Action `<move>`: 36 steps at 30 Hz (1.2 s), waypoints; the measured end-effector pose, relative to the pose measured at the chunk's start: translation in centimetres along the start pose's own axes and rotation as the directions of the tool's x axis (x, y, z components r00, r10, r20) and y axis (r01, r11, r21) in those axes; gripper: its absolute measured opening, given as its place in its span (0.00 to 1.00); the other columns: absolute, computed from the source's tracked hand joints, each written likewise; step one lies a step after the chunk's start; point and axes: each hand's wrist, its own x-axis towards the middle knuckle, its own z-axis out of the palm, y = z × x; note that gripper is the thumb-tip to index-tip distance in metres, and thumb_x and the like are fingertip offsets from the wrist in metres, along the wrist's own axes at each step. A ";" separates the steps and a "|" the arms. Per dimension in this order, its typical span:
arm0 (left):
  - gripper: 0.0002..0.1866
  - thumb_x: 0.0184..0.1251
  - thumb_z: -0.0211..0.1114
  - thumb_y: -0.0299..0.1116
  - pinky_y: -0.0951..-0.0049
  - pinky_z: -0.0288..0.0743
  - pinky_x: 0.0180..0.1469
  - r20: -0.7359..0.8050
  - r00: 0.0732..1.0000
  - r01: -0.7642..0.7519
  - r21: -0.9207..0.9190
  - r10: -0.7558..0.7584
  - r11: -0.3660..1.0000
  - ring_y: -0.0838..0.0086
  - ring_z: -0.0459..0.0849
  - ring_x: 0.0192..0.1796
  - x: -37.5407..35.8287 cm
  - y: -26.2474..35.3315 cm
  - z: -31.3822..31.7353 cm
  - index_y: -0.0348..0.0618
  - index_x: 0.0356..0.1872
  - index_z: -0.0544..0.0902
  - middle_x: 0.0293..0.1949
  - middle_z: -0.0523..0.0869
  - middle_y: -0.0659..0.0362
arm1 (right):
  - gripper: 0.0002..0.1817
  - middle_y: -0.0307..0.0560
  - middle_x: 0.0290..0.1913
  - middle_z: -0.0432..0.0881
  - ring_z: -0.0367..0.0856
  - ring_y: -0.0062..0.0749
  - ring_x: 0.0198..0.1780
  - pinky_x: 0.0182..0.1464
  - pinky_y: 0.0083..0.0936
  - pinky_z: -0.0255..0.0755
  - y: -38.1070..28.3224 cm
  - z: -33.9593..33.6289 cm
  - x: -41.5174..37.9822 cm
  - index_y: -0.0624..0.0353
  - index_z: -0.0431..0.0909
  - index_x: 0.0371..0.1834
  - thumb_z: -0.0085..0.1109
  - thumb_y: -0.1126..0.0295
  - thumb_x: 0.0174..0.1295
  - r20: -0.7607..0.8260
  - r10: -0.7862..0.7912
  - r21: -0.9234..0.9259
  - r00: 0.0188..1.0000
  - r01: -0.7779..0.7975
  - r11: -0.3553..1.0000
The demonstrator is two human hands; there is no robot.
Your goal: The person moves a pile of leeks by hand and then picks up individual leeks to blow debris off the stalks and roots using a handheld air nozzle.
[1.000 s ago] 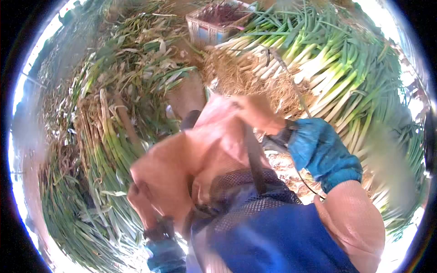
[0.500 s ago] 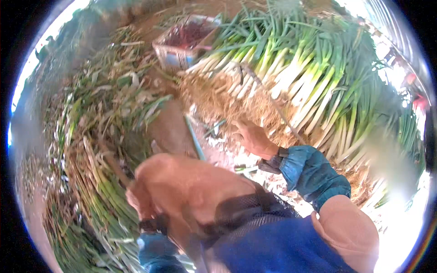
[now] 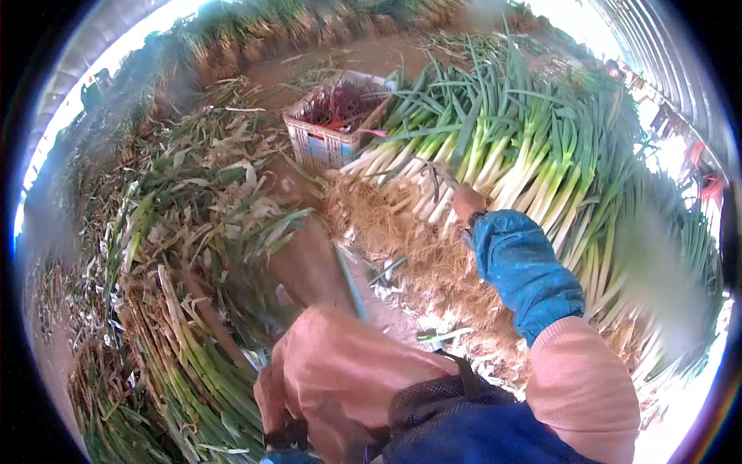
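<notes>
My right hand [image 3: 468, 203] reaches over the white stalks of a long row of green onions [image 3: 533, 147]. It is at a thin stick with a forked tip [image 3: 437, 175] that lies across them. My fingers point away and are mostly hidden, so a grip on the stick cannot be made out. Low in the view, my left hand [image 3: 270, 398] hangs beside my bent knee, next to a bundle of uncleaned green onions [image 3: 189, 340]. Its fingers are largely out of sight. Tangled brown roots [image 3: 417, 232] face me along the row.
A plastic crate [image 3: 328, 143] holding reddish strands stands at the row's far left end. A heap of stripped leaves [image 3: 201, 201] covers the left side. A thin pale blue-green strip [image 3: 352, 282] lies on the ground, and more bundles [image 3: 309, 31] line the back.
My right hand has moved forward from above the roots to the stick on the stalks. My left hand remains beside my knee. The view has tilted up, showing more of the background.
</notes>
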 end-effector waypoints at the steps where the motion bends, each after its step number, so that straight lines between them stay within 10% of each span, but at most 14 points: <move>1: 0.18 0.64 0.52 0.42 0.61 0.71 0.41 -0.050 0.998 0.040 -0.014 -0.041 0.999 0.50 0.80 0.39 -0.3 0.2 -0.2 0.34 0.41 0.78 0.35 0.80 0.41 | 0.18 0.54 0.24 0.80 0.82 0.46 0.29 0.34 0.39 0.75 0.0 -0.6 1.0 0.66 0.75 0.33 0.60 0.58 0.52 0.110 0.067 0.118 0.992 -0.080 0.990; 5: 0.14 0.61 0.56 0.33 0.65 0.72 0.41 -0.157 0.970 0.158 -0.165 -0.184 0.974 0.56 0.80 0.37 -1.2 2.8 -2.9 0.32 0.41 0.77 0.34 0.80 0.43 | 0.16 0.46 0.19 0.74 0.73 0.32 0.22 0.25 0.29 0.69 0.8 -4.7 1.9 0.60 0.77 0.22 0.59 0.57 0.53 0.354 0.014 0.605 0.935 -0.240 0.759; 8: 0.14 0.61 0.55 0.27 0.66 0.71 0.41 -0.397 0.918 -0.116 -0.269 0.000 0.956 0.62 0.79 0.36 -0.3 3.3 -2.7 0.32 0.47 0.76 0.35 0.81 0.49 | 0.14 0.34 0.13 0.65 0.61 0.15 0.15 0.17 0.19 0.61 -1.1 -9.5 -2.0 0.57 0.78 0.24 0.58 0.57 0.55 0.266 -0.265 0.944 0.927 -0.195 0.265; 10: 0.16 0.62 0.55 0.26 0.70 0.71 0.39 -0.496 0.868 -0.231 -0.355 0.027 0.906 0.71 0.76 0.36 -0.6 7.2 -3.3 0.33 0.51 0.74 0.35 0.80 0.56 | 0.09 0.32 0.18 0.68 0.61 0.11 0.16 0.16 0.13 0.58 -4.7 -15.9 -6.5 0.56 0.76 0.28 0.54 0.64 0.60 0.426 -0.351 0.854 0.834 -0.499 -0.147; 12: 0.17 0.63 0.56 0.26 0.74 0.69 0.38 -0.419 0.908 -0.219 -0.525 -0.025 0.822 0.75 0.74 0.35 -0.6 9.7 -3.8 0.32 0.52 0.73 0.34 0.78 0.58 | 0.07 0.34 0.20 0.70 0.63 0.13 0.17 0.16 0.12 0.59 -6.5 -17.4 -9.6 0.59 0.74 0.30 0.55 0.67 0.59 0.241 -0.544 0.808 0.803 -0.477 -0.346; 18: 0.18 0.66 0.55 0.32 0.78 0.68 0.36 -0.296 0.953 -0.244 -0.869 -0.058 0.432 0.78 0.74 0.35 -1.0 12.4 -4.1 0.35 0.53 0.72 0.38 0.78 0.60 | 0.11 0.38 0.22 0.70 0.66 0.21 0.19 0.18 0.19 0.65 -16.2 -17.8 -18.1 0.60 0.70 0.36 0.57 0.67 0.55 0.147 -0.536 0.988 0.831 -0.098 0.119; 20: 0.18 0.66 0.55 0.34 0.75 0.70 0.38 -0.476 0.866 -0.206 -0.060 0.154 0.977 0.75 0.76 0.37 -2.5 13.1 -5.0 0.37 0.54 0.73 0.39 0.78 0.58 | 0.09 0.38 0.21 0.65 0.65 0.22 0.20 0.23 0.22 0.67 -16.6 -21.3 -21.0 0.61 0.71 0.34 0.53 0.65 0.61 0.129 -0.662 0.953 0.738 0.093 0.289; 21: 0.18 0.66 0.55 0.35 0.73 0.71 0.38 -0.465 0.830 -0.097 0.423 0.308 0.901 0.74 0.76 0.38 -2.9 13.5 -5.1 0.38 0.54 0.73 0.39 0.79 0.57 | 0.10 0.45 0.22 0.70 0.70 0.29 0.22 0.24 0.24 0.67 -16.6 -22.4 -22.4 0.64 0.71 0.33 0.49 0.66 0.63 0.173 -0.696 0.984 0.697 -0.090 0.154; 23: 0.17 0.65 0.54 0.33 0.74 0.71 0.38 -0.534 0.785 -0.160 0.313 0.313 0.936 0.75 0.76 0.38 -3.7 14.3 -5.8 0.37 0.52 0.73 0.39 0.78 0.57 | 0.13 0.50 0.23 0.74 0.73 0.39 0.23 0.27 0.33 0.68 -15.1 -23.6 -24.2 0.64 0.71 0.30 0.44 0.65 0.64 0.243 -0.747 0.911 0.619 0.119 0.395; 29: 0.13 0.61 0.54 0.28 0.75 0.71 0.36 -0.609 0.763 -0.325 -0.072 0.216 0.943 0.76 0.76 0.37 -7.6 16.5 -6.8 0.35 0.46 0.74 0.38 0.77 0.56 | 0.13 0.41 0.31 0.76 0.73 0.38 0.26 0.33 0.41 0.67 -22.4 -14.1 -35.7 0.54 0.73 0.41 0.47 0.58 0.63 -0.270 -0.690 0.800 0.671 0.555 0.227; 30: 0.12 0.61 0.53 0.27 0.75 0.71 0.36 -0.604 0.767 -0.329 -0.082 0.216 0.941 0.76 0.76 0.37 -8.6 16.6 -6.6 0.35 0.45 0.74 0.38 0.77 0.56 | 0.14 0.40 0.32 0.76 0.73 0.37 0.26 0.34 0.43 0.67 -23.9 -12.9 -36.3 0.53 0.74 0.43 0.48 0.57 0.63 -0.379 -0.740 0.666 0.556 0.719 0.199; 33: 0.11 0.59 0.53 0.24 0.76 0.72 0.35 -0.590 0.784 -0.355 -0.168 0.195 0.920 0.77 0.75 0.36 -11.1 15.7 -6.5 0.34 0.42 0.75 0.38 0.77 0.56 | 0.10 0.37 0.27 0.71 0.69 0.32 0.27 0.29 0.36 0.63 -27.7 -10.1 -35.1 0.51 0.74 0.30 0.50 0.59 0.59 -0.327 -0.814 -0.182 -0.481 0.877 -0.445; 35: 0.10 0.58 0.53 0.22 0.76 0.72 0.34 -0.600 0.783 -0.353 -0.214 0.162 0.911 0.77 0.75 0.36 -13.5 14.5 -6.7 0.33 0.41 0.75 0.37 0.76 0.56 | 0.12 0.42 0.32 0.71 0.69 0.35 0.34 0.36 0.34 0.63 -26.6 -12.4 -37.0 0.54 0.72 0.36 0.53 0.58 0.57 -0.307 -0.817 0.161 -0.489 0.819 -0.551; 36: 0.09 0.57 0.53 0.22 0.76 0.72 0.34 -0.609 0.782 -0.348 -0.247 0.134 0.905 0.77 0.75 0.36 -15.0 13.8 -6.6 0.33 0.40 0.75 0.37 0.76 0.56 | 0.19 0.47 0.39 0.72 0.71 0.40 0.40 0.45 0.34 0.65 -24.2 -12.6 -36.7 0.57 0.70 0.46 0.55 0.57 0.56 -0.219 -0.953 0.714 -0.211 0.631 -0.304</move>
